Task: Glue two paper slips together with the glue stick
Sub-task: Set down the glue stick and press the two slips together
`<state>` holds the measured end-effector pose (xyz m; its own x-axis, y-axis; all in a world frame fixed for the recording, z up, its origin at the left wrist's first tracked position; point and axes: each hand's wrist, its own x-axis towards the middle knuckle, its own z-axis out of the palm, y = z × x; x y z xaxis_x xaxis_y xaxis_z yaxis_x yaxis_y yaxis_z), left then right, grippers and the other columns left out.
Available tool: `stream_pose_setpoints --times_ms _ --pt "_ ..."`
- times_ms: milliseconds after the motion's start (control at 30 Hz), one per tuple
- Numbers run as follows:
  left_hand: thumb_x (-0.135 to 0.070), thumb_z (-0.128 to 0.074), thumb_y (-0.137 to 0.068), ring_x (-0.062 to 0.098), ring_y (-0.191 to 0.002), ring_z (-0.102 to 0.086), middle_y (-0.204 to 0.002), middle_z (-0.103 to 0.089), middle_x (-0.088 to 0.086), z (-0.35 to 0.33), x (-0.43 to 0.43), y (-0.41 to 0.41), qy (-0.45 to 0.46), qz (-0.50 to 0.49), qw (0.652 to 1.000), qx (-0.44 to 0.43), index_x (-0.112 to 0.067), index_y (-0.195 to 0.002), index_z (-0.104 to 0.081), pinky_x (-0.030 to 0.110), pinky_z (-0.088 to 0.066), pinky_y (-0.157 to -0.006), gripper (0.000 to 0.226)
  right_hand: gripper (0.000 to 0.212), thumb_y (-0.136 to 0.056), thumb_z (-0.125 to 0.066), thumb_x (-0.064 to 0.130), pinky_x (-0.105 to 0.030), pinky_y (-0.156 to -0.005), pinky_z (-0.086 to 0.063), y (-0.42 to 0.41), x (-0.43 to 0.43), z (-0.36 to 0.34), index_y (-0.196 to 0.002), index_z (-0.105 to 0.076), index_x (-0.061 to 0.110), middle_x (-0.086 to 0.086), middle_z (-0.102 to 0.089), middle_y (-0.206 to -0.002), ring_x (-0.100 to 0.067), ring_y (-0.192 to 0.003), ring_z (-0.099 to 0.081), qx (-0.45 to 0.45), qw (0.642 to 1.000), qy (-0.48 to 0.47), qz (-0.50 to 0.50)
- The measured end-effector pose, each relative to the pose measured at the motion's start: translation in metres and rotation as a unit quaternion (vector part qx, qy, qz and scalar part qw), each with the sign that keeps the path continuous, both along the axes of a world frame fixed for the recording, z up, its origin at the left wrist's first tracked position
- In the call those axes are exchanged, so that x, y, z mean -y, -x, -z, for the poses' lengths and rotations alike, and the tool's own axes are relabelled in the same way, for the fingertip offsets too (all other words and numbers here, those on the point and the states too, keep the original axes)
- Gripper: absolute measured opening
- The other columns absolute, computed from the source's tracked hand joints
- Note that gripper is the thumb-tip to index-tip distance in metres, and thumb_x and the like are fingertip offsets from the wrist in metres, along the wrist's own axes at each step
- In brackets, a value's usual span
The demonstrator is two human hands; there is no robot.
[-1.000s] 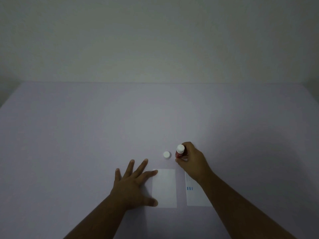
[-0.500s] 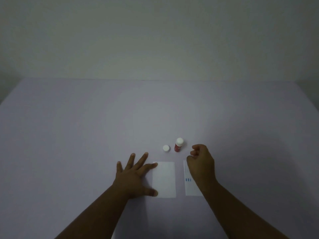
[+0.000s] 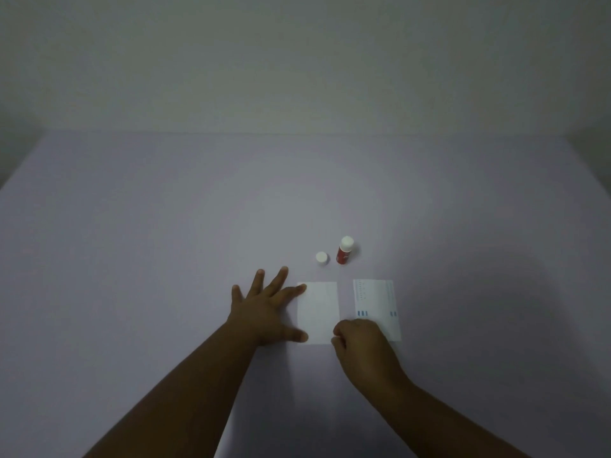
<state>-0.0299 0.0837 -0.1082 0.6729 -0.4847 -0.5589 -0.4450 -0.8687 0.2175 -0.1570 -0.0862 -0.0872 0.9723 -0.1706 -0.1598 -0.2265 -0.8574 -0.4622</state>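
Here, left to right: the left hand [image 3: 264, 312] lies flat on the bench [image 3: 165, 259], fingers spread, forefinger and thumb touching the blank slip [image 3: 319, 312]. Beyond stand the cap [image 3: 321, 258] and glue stick [image 3: 345, 252], apart from both hands. The right hand [image 3: 360, 345] is curled at the near edges of the blank slip and the printed slip [image 3: 375, 302]; whether it pinches either is unclear. The slips look light and limp, probably best lifted by a corner.

only the cap [image 3: 321, 258] and glue stick [image 3: 345, 255] stand beyond the slips [image 3: 375, 299].
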Motion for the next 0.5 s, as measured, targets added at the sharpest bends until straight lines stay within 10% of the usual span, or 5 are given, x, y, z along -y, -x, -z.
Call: stream_pose_setpoints --times_ms 133,500 --pt "-0.084 -0.054 -0.060 0.025 -0.142 0.028 -0.156 0.024 -0.016 0.002 0.000 -0.001 -0.002 0.002 1.000 -0.002 -0.056 -0.142 0.000 0.065 0.011 -0.108 0.102 0.033 -0.040 -0.091 0.027 -0.010 -0.052 -0.044 0.001 0.001 -0.008 -0.045 -0.058 0.024 0.010 -0.058 -0.047 -0.004 -0.047 -0.055 0.038 0.985 0.126 -0.116" --pt "-0.065 -0.068 -0.066 0.028 -0.147 0.008 -0.162 -0.001 -0.006 0.000 0.003 0.027 0.116 -0.113 0.985 0.059 -0.049 -0.142 -0.016 0.058 0.000 -0.114 0.094 0.033 -0.037 -0.083 0.011 -0.017 -0.045 -0.044 0.003 0.008 -0.001 -0.047 -0.054 0.023 0.006 -0.056 -0.048 -0.010 -0.048 -0.055 0.066 0.956 0.177 -0.226"
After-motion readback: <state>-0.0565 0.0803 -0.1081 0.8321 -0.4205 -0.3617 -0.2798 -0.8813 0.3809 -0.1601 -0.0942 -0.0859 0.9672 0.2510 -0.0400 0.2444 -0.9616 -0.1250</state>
